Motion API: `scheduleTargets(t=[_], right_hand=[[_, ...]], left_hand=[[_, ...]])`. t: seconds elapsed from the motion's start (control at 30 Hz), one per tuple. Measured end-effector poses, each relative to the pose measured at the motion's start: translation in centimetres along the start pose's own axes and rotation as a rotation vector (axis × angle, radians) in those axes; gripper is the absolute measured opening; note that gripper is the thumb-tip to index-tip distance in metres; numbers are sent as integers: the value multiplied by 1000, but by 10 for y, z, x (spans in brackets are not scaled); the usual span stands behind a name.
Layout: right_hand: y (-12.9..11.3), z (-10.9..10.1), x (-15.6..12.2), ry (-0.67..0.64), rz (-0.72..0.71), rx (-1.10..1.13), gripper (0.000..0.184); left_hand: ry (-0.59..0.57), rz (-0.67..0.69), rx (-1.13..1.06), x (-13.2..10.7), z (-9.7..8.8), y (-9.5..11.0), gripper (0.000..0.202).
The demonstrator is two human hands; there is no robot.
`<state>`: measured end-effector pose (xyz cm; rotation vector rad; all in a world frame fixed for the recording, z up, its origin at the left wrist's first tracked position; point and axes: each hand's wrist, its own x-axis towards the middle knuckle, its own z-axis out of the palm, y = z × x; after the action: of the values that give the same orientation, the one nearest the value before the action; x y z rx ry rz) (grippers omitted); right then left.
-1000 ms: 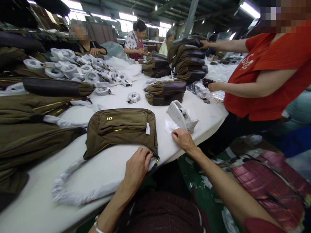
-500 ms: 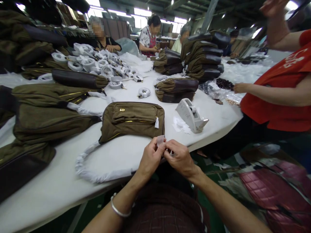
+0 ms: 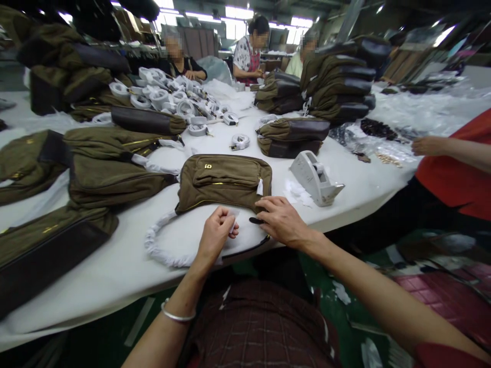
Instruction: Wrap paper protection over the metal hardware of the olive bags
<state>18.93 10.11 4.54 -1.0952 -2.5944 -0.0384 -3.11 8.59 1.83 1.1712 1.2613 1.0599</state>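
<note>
An olive-brown bag (image 3: 224,182) with gold zips lies flat on the white table (image 3: 115,266), its strap wrapped in white paper (image 3: 157,250) curling toward me. My left hand (image 3: 217,235) is closed in a pinch on a small pale piece of tape or paper near the bag's front edge. My right hand (image 3: 280,221) rests at the bag's lower right corner, fingers curled over a small dark zip pull or strap end.
A white tape dispenser (image 3: 316,179) stands right of the bag. Piles of similar bags (image 3: 95,163) fill the left; stacked bags (image 3: 337,82) and wrapped strap rolls (image 3: 172,99) lie farther back. A person in red (image 3: 456,168) works at the right; others sit behind.
My hands, held together over the table edge pinching the small piece, have parted. The right hand went to the bag's corner; the left keeps the piece. The view shifted left.
</note>
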Motion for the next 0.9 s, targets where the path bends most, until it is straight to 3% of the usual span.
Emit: scheduleTargets(t=[0.2, 0.47, 0.73, 0.9], right_hand=[[2, 20, -7, 3, 81, -42, 10], [1, 26, -4, -25, 145, 23, 4], [15, 41, -16, 96, 250, 464, 9], [16, 45, -17, 112, 266, 501, 9]], left_hand=[[-31, 58, 165, -2, -1, -2, 18], [-35, 118, 354, 2, -1, -2, 18], [-61, 292, 600, 4, -13, -8, 16], [-151, 436, 710, 7, -16, -14, 11]])
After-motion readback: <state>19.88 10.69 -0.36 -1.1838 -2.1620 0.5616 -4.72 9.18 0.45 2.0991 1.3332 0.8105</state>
